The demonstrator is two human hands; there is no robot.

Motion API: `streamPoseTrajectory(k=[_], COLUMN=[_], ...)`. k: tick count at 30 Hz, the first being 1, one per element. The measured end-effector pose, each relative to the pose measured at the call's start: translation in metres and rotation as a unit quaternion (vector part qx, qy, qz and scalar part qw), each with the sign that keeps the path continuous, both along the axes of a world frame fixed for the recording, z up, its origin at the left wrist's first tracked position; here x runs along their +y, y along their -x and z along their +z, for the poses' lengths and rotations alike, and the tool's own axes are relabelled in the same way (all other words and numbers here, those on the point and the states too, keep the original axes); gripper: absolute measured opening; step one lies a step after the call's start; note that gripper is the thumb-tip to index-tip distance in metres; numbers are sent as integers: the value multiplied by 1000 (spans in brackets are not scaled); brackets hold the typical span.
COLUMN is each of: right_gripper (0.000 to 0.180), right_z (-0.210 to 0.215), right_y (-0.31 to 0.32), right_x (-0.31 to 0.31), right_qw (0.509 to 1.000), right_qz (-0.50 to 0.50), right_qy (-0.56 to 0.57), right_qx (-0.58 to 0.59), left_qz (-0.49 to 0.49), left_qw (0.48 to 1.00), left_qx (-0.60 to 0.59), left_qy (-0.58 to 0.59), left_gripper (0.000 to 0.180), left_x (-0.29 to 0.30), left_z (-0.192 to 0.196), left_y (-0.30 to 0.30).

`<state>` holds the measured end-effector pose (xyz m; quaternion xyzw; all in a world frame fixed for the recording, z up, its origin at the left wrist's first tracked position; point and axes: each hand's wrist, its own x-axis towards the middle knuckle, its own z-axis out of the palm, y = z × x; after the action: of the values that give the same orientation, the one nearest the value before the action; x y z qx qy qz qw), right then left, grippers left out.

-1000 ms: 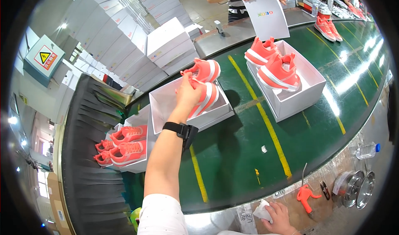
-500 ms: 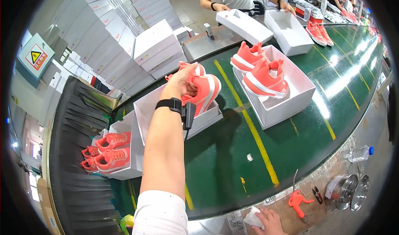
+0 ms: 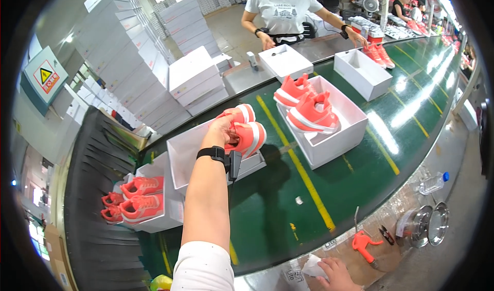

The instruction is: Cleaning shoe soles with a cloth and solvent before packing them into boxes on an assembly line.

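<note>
The left hand (image 3: 222,131) reaches far out over the green conveyor belt (image 3: 360,152), its fingers clenched around a pair of coral-red knit sneakers with white soles (image 3: 246,131). The two shoes are pinched together side by side, so one hand can carry both at once. They hang just above the open white cardboard shoebox (image 3: 188,154) nearest the person, tilted with soles turned toward the right, not yet resting inside it. A black strap with a small black device (image 3: 221,157) sits on that wrist.

The right hand (image 3: 334,273) stays low at the near edge of the workbench, closed on a wad of white tissue paper (image 3: 313,266) — likely kept ready there as packing material.

Just to the right along the belt, a second open white box (image 3: 355,131) already holds a like pair of coral sneakers (image 3: 309,105), laid in loosely. To the left, another white box (image 3: 170,214) carries more coral shoes (image 3: 141,198) down the black roller chute (image 3: 98,198).

Orange-handled scissors (image 3: 363,241) lie on the bench beside the right hand — within easy reach. Across the belt a co-worker in a white shirt (image 3: 283,7) handles an open empty box (image 3: 363,72).
</note>
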<state>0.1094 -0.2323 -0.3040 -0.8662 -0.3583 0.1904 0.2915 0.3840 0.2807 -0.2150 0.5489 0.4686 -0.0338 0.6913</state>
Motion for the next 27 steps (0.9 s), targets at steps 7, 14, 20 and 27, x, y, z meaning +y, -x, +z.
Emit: streamPoseTrajectory(k=[7,14,20,27], right_gripper=[43,42,42,40], right_z=[8,21,53,80], right_y=[8,8,16,3], right_x=[-15,-20,-33,-12], right_qw=[998,998,988,872], right_qz=[-55,-11,32,-118], right_qy=[-16,-24,-72,-383], right_qx=[2,-51,-129,280], left_qz=[11,61,12,48], left_qw=[995,971,909,831], left_qx=[-104,-207,-417,-539], left_qy=[-2,102,-12,133], left_gripper=[26,62,66,72], left_x=[-20,4,-46,-154], left_z=[-3,87,142,75], left_y=[-34,86,227,394])
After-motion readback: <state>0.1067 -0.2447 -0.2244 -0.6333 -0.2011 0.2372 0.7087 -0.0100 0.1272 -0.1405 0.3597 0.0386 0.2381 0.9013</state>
